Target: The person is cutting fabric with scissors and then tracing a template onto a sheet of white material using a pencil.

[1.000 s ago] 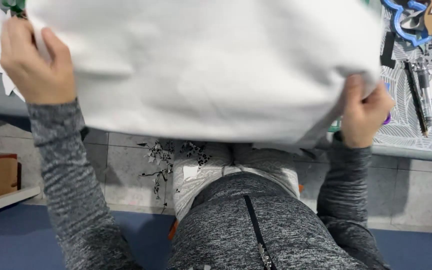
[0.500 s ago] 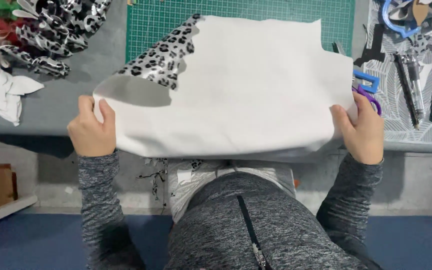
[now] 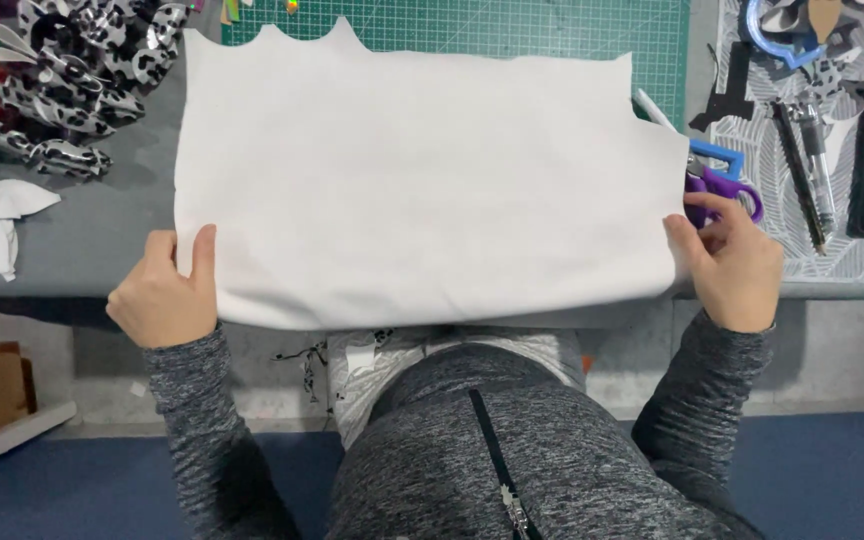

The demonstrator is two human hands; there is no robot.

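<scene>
— The white sheet (image 3: 422, 180) lies flat over the green cutting mat (image 3: 552, 30) and the grey table (image 3: 82, 240), and its near edge hangs a little over the table edge. The left hand (image 3: 164, 295) pinches the near left corner, thumb on top. The right hand (image 3: 737, 262) grasps the near right corner with its fingers.

— What can go wrong, in your opinion?

— The purple scissors (image 3: 722, 185) lie just beside the right hand, partly under the sheet edge. If the sheet is pulled sideways, it can catch on them and drag them — perhaps into the pens (image 3: 802, 165).

— And on the left?

— The leopard-print bows (image 3: 62, 80) are near the left edge, so a push can sweep them. Also, if one hand pulls more, I think the material wrinkles or slides off toward the lap.
</scene>
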